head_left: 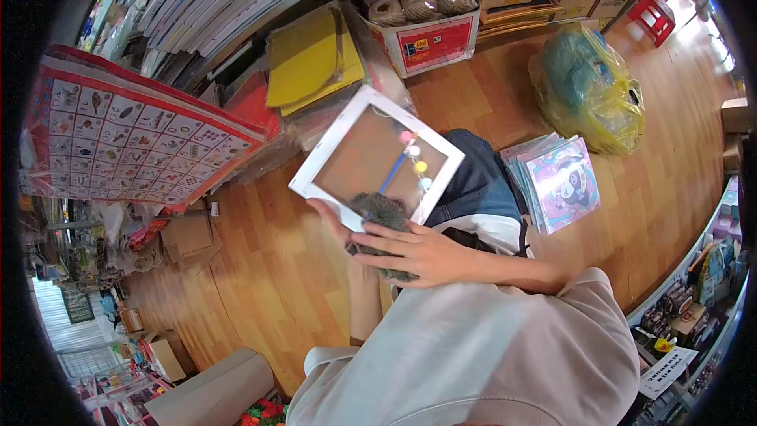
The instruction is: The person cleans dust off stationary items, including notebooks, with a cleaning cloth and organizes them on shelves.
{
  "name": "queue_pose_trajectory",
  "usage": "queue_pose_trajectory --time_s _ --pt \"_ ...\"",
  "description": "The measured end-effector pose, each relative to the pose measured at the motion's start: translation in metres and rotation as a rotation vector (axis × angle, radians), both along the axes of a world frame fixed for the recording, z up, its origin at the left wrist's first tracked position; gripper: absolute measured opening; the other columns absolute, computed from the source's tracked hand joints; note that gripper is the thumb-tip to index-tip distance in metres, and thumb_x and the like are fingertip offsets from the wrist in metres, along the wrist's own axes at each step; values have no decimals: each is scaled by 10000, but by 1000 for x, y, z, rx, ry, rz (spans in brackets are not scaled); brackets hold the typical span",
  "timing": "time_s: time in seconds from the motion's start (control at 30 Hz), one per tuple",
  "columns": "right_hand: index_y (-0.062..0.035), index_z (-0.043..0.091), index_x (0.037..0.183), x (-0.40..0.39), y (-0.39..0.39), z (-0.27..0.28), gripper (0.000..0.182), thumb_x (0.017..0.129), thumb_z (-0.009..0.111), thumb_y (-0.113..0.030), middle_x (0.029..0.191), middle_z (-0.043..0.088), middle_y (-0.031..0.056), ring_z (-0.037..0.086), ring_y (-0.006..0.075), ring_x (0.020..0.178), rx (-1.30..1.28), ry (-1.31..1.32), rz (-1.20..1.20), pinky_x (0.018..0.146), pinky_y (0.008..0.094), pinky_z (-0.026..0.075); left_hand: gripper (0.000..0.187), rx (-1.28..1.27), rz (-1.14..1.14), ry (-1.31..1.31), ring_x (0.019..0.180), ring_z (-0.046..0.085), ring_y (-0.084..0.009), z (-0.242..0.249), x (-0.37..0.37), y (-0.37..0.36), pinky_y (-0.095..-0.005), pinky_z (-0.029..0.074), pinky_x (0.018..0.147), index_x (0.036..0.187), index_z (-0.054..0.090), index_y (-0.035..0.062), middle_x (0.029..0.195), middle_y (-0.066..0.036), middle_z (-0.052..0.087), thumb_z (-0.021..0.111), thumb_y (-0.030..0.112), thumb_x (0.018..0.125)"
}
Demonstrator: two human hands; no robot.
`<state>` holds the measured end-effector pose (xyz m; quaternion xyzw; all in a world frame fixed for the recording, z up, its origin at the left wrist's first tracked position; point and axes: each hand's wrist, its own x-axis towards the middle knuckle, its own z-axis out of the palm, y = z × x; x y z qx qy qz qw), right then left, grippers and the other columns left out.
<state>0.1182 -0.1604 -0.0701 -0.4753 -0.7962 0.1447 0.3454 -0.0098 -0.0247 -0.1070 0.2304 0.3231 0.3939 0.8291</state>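
Observation:
A white-framed board (335, 147) with a brownish middle tilts in front of me. Along its right side run a row of coloured beads (420, 166) and a blue stick (392, 172). At the lower left corner, my left hand (335, 225) supports the frame, its fingers partly hidden behind it. My right hand (398, 251) presses a dark grey fuzzy cloth (378, 211) against the board's lower edge, fingers laid across the cloth. Just beyond the board is my bent knee in dark jeans (477, 181).
Picture-covered learning charts (134, 134) stand at left. Yellow packs (315, 59) and a box of twine rolls (430, 39) lie ahead. On the wooden floor (260, 268), a stack of packaged pictures (561, 181) and a yellow plastic bag (587, 87) sit to the right.

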Motion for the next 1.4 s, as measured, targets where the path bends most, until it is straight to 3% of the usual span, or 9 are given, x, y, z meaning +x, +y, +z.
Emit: queue_pose_trajectory --time_s 0.13,0.2,0.47,0.6,0.93,1.0,1.13,1.3,1.4 --pt "-135 366 1423 41 -4 -37 760 778 694 -366 1511 279 123 290 305 1385 -149 56 -305 973 548 397 676 134 24 -277 1268 431 -254 17 5 -9 -432 349 1069 1433 309 122 1416 -72 417 368 579 940" --pt "-81 331 1430 71 -3 -36 769 815 657 -406 1501 291 135 254 320 1396 -216 73 -433 1060 452 341 690 136 96 -196 1279 416 -263 14 12 -13 -445 342 1073 1428 316 111 1422 -74 409 385 583 931" --pt "-13 449 1331 99 -14 -54 678 673 608 27 1373 450 195 463 354 1212 -8 275 -717 1002 415 389 734 87 59 -145 1318 361 -252 14 24 -19 -419 275 1117 1448 259 108 1452 -74 349 394 599 919" --pt "-31 432 1346 49 -25 2 714 678 663 -134 1265 494 151 521 309 930 -103 16 -486 855 404 421 752 134 123 -14 1327 342 -262 26 45 -33 -432 277 1112 1469 203 128 1467 -75 312 415 594 919" --pt "54 400 1339 35 -53 -32 778 682 716 -217 1241 518 231 575 310 1011 -295 -119 -706 788 399 497 772 630 49 510 1370 263 -302 17 108 -81 -428 251 1108 1499 65 106 1527 -165 122 474 466 953" --pt "63 479 1273 45 -64 -28 649 717 696 -190 1139 590 228 586 311 997 -231 -140 -766 757 377 504 727 721 -105 314 1405 205 -289 28 123 -88 -422 182 1135 1495 87 55 1543 -161 117 463 394 974" --pt "60 593 1113 91 -109 -4 318 857 609 -127 1028 658 147 641 236 907 -591 915 -1067 735 357 500 631 908 -369 75 1407 217 -306 44 130 -82 -448 203 1130 1453 229 4 1520 -192 199 429 379 986" --pt "11 559 1125 96 -175 -63 301 899 616 -180 1048 638 124 655 232 893 -5 1983 -1220 725 372 550 477 865 -375 138 1338 360 -322 37 109 -66 -474 274 1099 1341 401 -31 1425 -210 381 384 307 1005" --pt "-21 496 1198 94 -205 -97 354 911 607 -196 1060 628 148 647 260 932 -61 2079 -1263 732 419 568 441 746 -359 255 1311 398 -308 19 90 -49 -451 302 1087 1319 426 -29 1391 -202 424 374 284 1012"
